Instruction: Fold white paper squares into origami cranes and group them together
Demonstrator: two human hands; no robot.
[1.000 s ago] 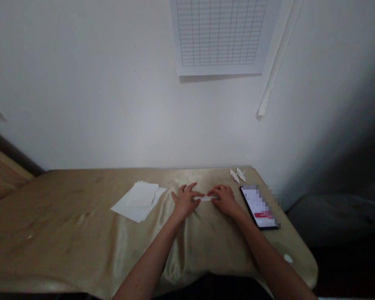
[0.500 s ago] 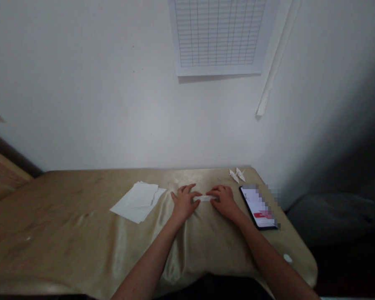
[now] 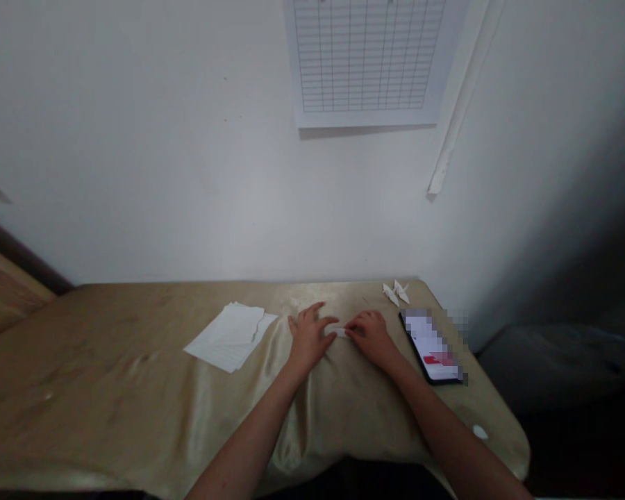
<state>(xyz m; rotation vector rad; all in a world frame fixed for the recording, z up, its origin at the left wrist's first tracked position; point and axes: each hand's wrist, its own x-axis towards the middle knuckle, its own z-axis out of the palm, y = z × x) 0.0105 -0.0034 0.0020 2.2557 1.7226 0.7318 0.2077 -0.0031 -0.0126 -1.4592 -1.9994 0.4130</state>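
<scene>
While the right hand (image 3: 371,335) pinches the white paper strip (image 3: 339,332) at its right end, left hand (image 3: 308,337) is half-spread, thumb and forefinger parted at the other end; strip's on the worktop (image 3: 362,410).

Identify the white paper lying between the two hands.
The small strip, between the left hand and right hand; the stacked sheets lie farther left, the folded shapes beyond the phone.

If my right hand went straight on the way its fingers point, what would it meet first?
The strip, right at its fingertips. Beyond that, your right hand would probably run into your left hand, though depth is hard to judge here.
</scene>
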